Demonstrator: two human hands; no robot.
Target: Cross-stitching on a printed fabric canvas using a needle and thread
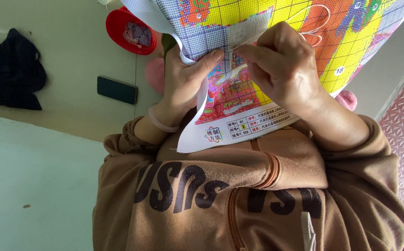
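Now keep your left hand (183, 81) pinched on the colourful printed cross-stitch canvas (239, 100) at frame centre — taut — while your right hand (281, 65), fingers closed on the white thread (316, 21), draws it evenly.

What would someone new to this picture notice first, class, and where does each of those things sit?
The brightly printed stitching cloth fills the top middle, gripped by the left hand at its edge while the right hand pinches at it with a white thread looping above. Lower down comes the brown zipped sweatshirt. At the upper left, a red bowl and a dark phone lie on the pale floor.
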